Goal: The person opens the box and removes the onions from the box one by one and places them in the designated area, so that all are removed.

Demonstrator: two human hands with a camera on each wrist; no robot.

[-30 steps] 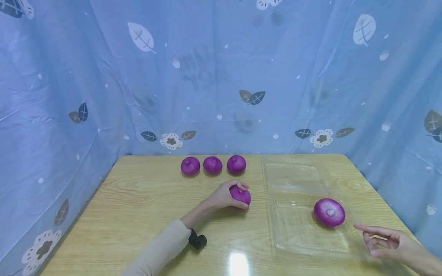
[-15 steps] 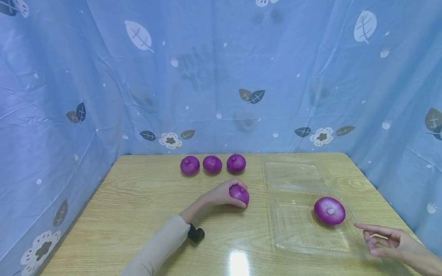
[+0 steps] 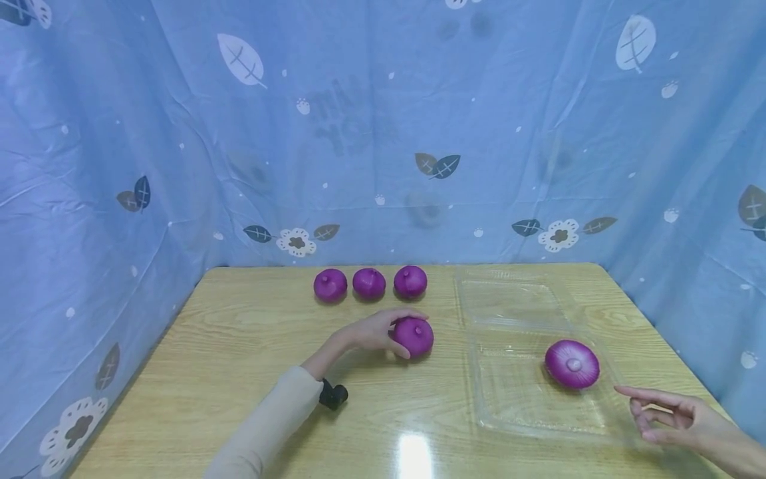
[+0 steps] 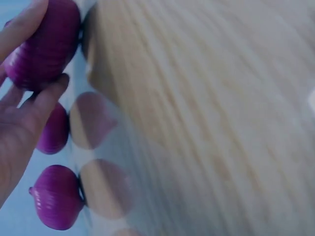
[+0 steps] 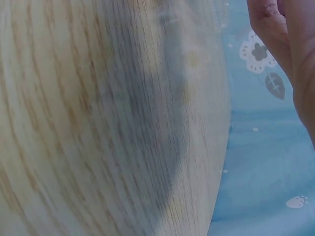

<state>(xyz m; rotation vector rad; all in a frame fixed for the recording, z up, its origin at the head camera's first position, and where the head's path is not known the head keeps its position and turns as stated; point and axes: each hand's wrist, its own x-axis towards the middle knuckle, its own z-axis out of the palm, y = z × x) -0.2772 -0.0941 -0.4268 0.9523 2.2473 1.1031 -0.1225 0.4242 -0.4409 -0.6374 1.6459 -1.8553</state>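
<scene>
My left hand (image 3: 380, 330) has its fingers spread around a purple onion (image 3: 414, 338) on the table, thumb at the near side and fingers along the far side. The left wrist view shows the hand (image 4: 22, 128) beside that onion (image 4: 47, 46), which stands on the wood; whether the fingertips touch it is hard to tell. Another onion (image 3: 572, 364), with a pale streaked face, lies in a clear plastic container (image 3: 487, 426). Just right of it, my right hand (image 3: 673, 419) hovers with loosely bent fingers and holds nothing.
Along the back edge sit three more purple onions (image 3: 330, 286) in a row. The container's clear lid (image 3: 509, 303) lies folded back toward the blue curtain (image 3: 383, 133). A black wrist camera (image 3: 333, 395) hangs under the left sleeve.
The left hand has loosened around the onion and drawn a little left, so more of the onion shows. The right hand has stayed put.
</scene>
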